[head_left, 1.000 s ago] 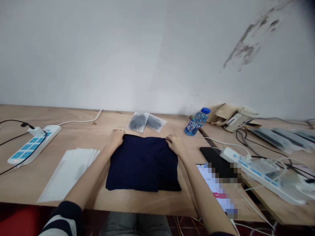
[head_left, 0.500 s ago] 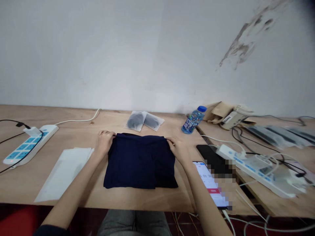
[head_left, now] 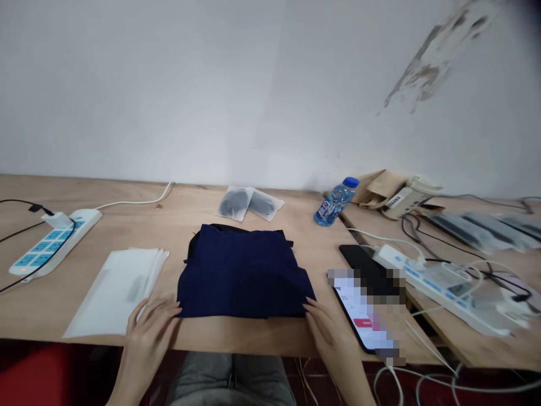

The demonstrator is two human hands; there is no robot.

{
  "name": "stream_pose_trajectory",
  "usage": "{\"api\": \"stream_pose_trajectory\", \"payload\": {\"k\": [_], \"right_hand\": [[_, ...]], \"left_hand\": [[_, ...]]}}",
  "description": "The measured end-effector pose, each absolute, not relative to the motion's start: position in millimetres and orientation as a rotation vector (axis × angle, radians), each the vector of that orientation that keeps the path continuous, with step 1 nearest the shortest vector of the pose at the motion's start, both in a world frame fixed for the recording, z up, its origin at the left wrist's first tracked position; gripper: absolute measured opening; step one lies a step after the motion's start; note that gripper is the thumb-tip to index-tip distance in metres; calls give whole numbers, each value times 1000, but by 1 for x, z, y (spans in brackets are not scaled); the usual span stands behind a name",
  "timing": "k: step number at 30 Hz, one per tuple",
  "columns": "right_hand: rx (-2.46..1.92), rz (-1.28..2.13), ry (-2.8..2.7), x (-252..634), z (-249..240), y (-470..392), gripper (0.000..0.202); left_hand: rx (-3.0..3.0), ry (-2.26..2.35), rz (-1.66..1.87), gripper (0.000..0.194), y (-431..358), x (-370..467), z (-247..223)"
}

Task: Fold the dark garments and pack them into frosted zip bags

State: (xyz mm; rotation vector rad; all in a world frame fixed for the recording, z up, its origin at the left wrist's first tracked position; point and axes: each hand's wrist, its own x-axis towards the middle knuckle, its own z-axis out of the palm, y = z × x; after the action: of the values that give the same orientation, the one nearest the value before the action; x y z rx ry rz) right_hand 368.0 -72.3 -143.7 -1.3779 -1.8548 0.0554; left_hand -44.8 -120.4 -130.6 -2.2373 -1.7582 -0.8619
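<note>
The dark blue cloth (head_left: 245, 276) lies folded on the wooden table (head_left: 220, 338), in front of you, with some black fabric showing at its far edge. Your left hand (head_left: 150, 330) is at the near left corner of the cloth, and your right hand (head_left: 332, 330) is at the near right corner. In both hands the fingers are slightly bent and a little spread, with the fingertips at the cloth; I cannot tell if they pinch it or only touch it.

Just beyond the cloth there are 2 packets (head_left: 234, 204), cloudy, with dark contents. To the left of the cloth you have the white bags (head_left: 112, 293), and farther left the power strip (head_left: 53, 245). To its right is the phone (head_left: 359, 316) with lit screen, partly blurred. Beyond the cloth, toward the right, the blue-capped bottle (head_left: 336, 203) leans, and the cup (head_left: 408, 197) is farther right.
</note>
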Motion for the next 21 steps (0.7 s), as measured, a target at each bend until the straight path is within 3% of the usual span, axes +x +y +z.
{"api": "stream_pose_trajectory", "payload": {"k": [4,10,16,21], "right_hand": [[-1419,60,-1847,363,-148,-81,26],[-1450,69,-1876,355,-109,-42,30],[-1395,175,-2128,344,-94,4,39],[-1452,-17,-2159,324,-111,8,37]], "left_hand": [[-2232,-1770,-876,31,-125,-36,-131],[-2361,-1719,-1085,32,-84,9,-110],[-2640,-1561,-750,47,-38,61,-99],[-2641,-1564,-639,55,-26,67,-110]]}}
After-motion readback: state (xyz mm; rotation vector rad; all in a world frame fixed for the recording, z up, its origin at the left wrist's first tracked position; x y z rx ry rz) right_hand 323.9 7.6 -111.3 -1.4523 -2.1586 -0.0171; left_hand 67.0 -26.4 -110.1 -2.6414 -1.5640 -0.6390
